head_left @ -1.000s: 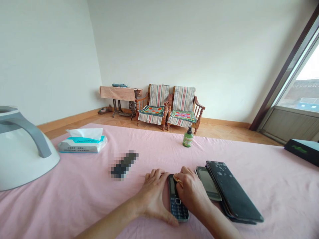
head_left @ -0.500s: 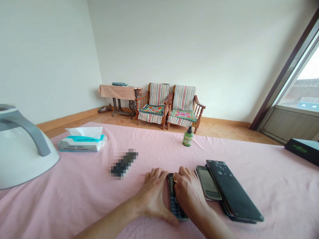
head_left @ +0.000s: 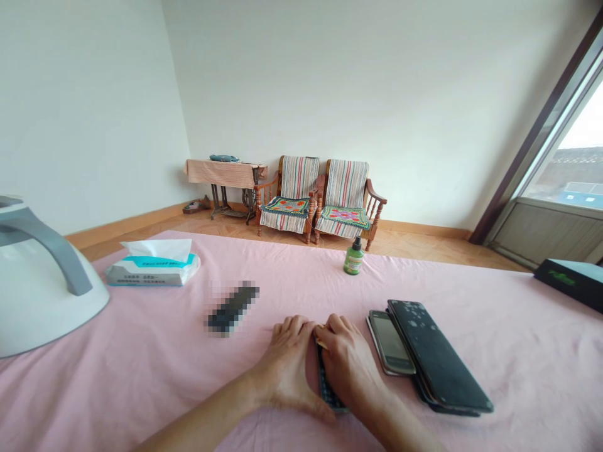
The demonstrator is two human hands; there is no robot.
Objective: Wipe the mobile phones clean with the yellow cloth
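Observation:
A dark keypad phone (head_left: 327, 390) lies on the pink cloth (head_left: 141, 364) in front of me, mostly covered by my hands. My left hand (head_left: 287, 367) rests flat along the phone's left side, thumb against its near end. My right hand (head_left: 346, 367) lies over the phone with its fingers curled, pinching a small yellowish pad (head_left: 321, 342) against the phone's far end. Just right of my hands a small touchscreen phone (head_left: 390, 342) and a large dark phone (head_left: 436, 355) lie side by side on another dark device.
A green spray bottle (head_left: 353, 257) stands further back. A tissue pack (head_left: 153, 267) and a blurred dark object (head_left: 232, 309) lie to the left. A white appliance with a grey handle (head_left: 38, 276) fills the left edge. A dark box (head_left: 570, 281) sits at the right edge.
My right hand has slid left and further over the keypad phone, which now shows much less. The left hand has stayed in place beside it.

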